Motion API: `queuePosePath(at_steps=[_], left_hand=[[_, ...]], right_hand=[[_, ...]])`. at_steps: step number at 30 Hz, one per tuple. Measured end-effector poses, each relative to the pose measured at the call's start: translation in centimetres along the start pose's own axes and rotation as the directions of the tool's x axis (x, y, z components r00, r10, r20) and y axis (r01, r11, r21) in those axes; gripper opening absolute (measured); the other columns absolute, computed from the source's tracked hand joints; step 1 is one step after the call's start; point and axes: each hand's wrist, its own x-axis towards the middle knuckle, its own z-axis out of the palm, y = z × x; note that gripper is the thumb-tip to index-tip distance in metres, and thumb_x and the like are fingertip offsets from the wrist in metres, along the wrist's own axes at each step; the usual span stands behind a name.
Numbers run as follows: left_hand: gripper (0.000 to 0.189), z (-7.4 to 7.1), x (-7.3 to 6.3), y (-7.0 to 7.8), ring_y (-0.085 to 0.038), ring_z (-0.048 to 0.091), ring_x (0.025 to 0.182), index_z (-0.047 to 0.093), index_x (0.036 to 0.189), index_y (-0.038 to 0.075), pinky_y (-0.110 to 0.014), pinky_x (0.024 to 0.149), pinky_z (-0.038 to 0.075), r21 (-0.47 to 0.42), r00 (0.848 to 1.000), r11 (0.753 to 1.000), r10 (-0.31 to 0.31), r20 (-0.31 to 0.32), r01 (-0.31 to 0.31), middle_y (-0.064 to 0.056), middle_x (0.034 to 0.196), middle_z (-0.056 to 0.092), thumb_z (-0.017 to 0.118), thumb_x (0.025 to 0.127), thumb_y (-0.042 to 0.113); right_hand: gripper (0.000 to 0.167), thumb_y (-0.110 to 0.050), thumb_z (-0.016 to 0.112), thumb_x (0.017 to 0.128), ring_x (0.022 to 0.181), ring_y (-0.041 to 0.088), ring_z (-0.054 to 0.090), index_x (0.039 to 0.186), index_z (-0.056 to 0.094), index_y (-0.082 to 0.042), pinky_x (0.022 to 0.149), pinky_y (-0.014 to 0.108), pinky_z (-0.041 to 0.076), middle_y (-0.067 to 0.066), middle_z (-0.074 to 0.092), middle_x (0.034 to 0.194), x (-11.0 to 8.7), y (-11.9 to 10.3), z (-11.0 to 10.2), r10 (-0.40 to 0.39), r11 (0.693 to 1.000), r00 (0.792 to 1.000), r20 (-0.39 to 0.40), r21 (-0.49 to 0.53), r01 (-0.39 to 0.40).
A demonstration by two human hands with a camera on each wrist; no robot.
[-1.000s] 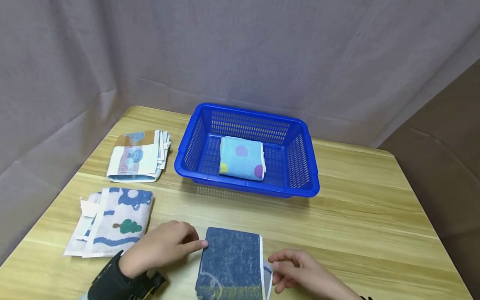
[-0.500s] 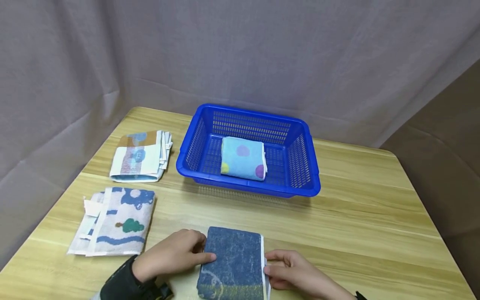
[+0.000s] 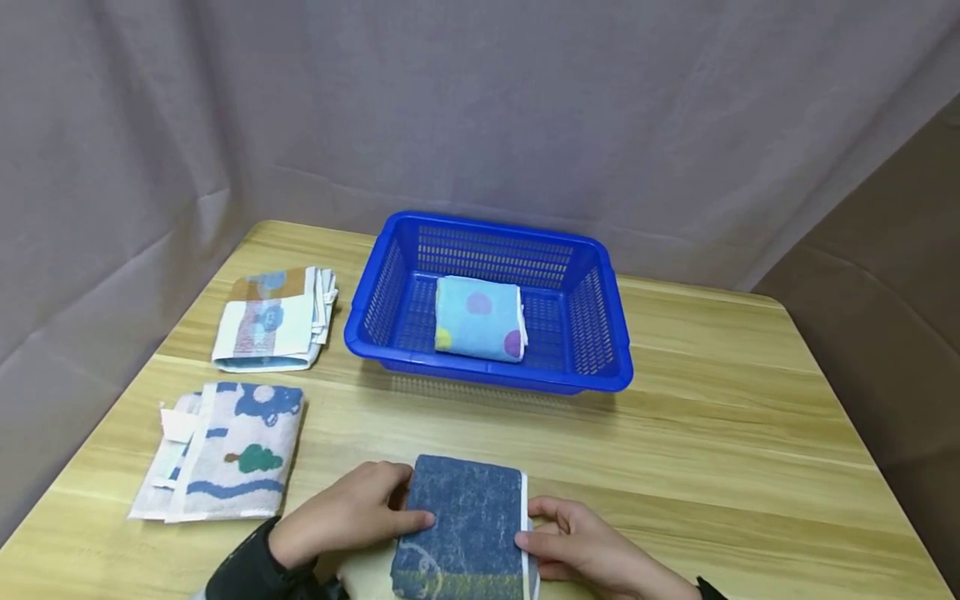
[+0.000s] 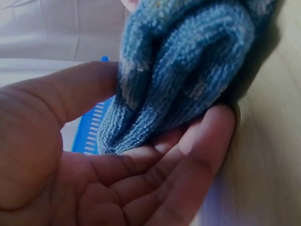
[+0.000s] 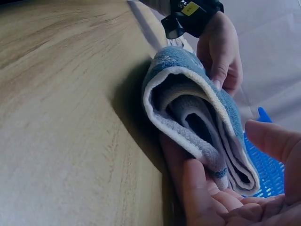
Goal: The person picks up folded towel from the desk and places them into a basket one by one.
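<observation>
A folded dark blue towel (image 3: 467, 521) with a white edge and a yellowish band lies at the table's front. My left hand (image 3: 351, 512) grips its left side, thumb on top. In the left wrist view, the fingers (image 4: 207, 136) reach beneath the rounded blue folds (image 4: 188, 70). At the white-edged right side, my right hand (image 3: 581, 546) holds the towel between thumb and fingers. Several rolled layers of the towel (image 5: 162, 115) show end-on in the right wrist view, with fingertips (image 5: 194, 176) tucked under them.
Behind the hands stands a blue plastic basket (image 3: 600, 321) holding a folded light-blue spotted towel (image 3: 478, 321). Two more folded towels lie on the left: a white and brown one (image 3: 288, 325) and a white one with a tree pattern (image 3: 232, 483). A grey curtain (image 3: 480, 108) hangs behind the wooden table (image 3: 720, 450).
My left hand has slid right, its thumb now over the towel's top. My right hand has moved left onto the white edge, and less of the pale underlayer sticks out there.
</observation>
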Motion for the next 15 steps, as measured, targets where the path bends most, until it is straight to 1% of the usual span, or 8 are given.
queuePosePath(at_steps=[2,6,8,9,12,13,14,15], left_hand=[[0.035,0.03,0.06,0.03,-0.011,0.039,0.055,0.054,0.078,0.013,-0.026,0.054,0.029,-0.023,1.0,1.0,-0.003,0.008,0.003,0.003,0.065,0.046,0.07,0.091,0.041],[0.032,0.05,0.16,0.12,-0.013,0.039,0.057,0.053,0.082,0.011,-0.027,0.055,0.029,-0.058,1.0,0.998,-0.005,0.023,0.006,0.001,0.066,0.045,0.069,0.092,0.037],[0.032,0.02,0.16,0.16,-0.013,0.038,0.057,0.052,0.084,0.01,-0.028,0.056,0.028,-0.067,0.999,0.998,-0.001,0.033,0.003,0.0,0.068,0.045,0.069,0.093,0.036],[0.032,0.01,0.17,0.17,-0.013,0.038,0.058,0.052,0.084,0.01,-0.028,0.056,0.028,-0.073,0.999,0.997,0.001,0.036,0.001,0.0,0.068,0.045,0.069,0.093,0.035],[0.032,-0.01,0.27,0.15,-0.014,0.037,0.058,0.05,0.087,0.009,-0.029,0.057,0.028,-0.098,0.999,0.995,0.011,0.046,-0.007,-0.001,0.069,0.044,0.069,0.093,0.033],[0.032,-0.01,0.32,0.13,-0.014,0.037,0.059,0.049,0.087,0.009,-0.029,0.057,0.027,-0.109,0.999,0.994,0.015,0.048,-0.01,-0.001,0.069,0.043,0.069,0.093,0.033],[0.033,0.0,0.38,0.1,-0.013,0.037,0.058,0.048,0.088,0.009,-0.029,0.057,0.027,-0.121,0.999,0.993,0.017,0.048,-0.012,0.0,0.069,0.043,0.069,0.093,0.033],[0.033,0.0,0.45,0.08,-0.013,0.036,0.058,0.047,0.088,0.008,-0.028,0.057,0.026,-0.136,0.999,0.991,0.02,0.047,-0.013,0.0,0.068,0.042,0.069,0.093,0.032]], right_hand=[[0.062,-0.018,0.062,0.097,0.086,0.004,0.069,0.136,0.032,0.02,0.078,0.025,0.058,-0.005,0.074,0.095,0.01,0.02,0.11,-0.024,0.999,1.0,0.018,0.023,0.024],[0.053,-0.017,0.061,0.097,0.079,0.0,0.067,0.132,0.036,0.015,0.073,0.021,0.057,-0.011,0.072,0.083,-0.05,0.01,0.24,-0.029,0.999,0.999,0.039,0.047,0.027],[0.051,-0.018,0.062,0.097,0.071,-0.002,0.064,0.131,0.038,0.012,0.067,0.019,0.056,-0.013,0.068,0.077,-0.02,-0.01,0.29,-0.024,0.998,0.999,0.04,0.052,0.022],[0.051,-0.019,0.062,0.097,0.066,-0.002,0.062,0.131,0.039,0.011,0.064,0.018,0.055,-0.013,0.066,0.073,0.01,-0.03,0.32,-0.017,0.998,0.999,0.044,0.057,0.015],[0.06,-0.019,0.061,0.098,0.05,-0.003,0.048,0.14,0.033,0.013,0.052,0.016,0.046,-0.015,0.054,0.063,0.11,-0.16,0.45,-0.016,0.996,0.997,0.075,0.09,0.01],[0.063,-0.019,0.061,0.098,0.047,-0.003,0.043,0.143,0.031,0.013,0.05,0.016,0.043,-0.015,0.05,0.061,0.16,-0.23,0.48,-0.011,0.995,0.996,0.087,0.102,0.002],[0.066,-0.019,0.061,0.099,0.049,-0.002,0.047,0.146,0.027,0.013,0.052,0.017,0.045,-0.014,0.054,0.063,0.2,-0.29,0.5,-0.016,0.993,0.995,0.099,0.117,0.005],[0.069,-0.017,0.06,0.099,0.053,0.0,0.054,0.148,0.023,0.014,0.056,0.019,0.05,-0.011,0.06,0.067,0.23,-0.33,0.54,-0.031,0.991,0.993,0.113,0.135,0.015]])
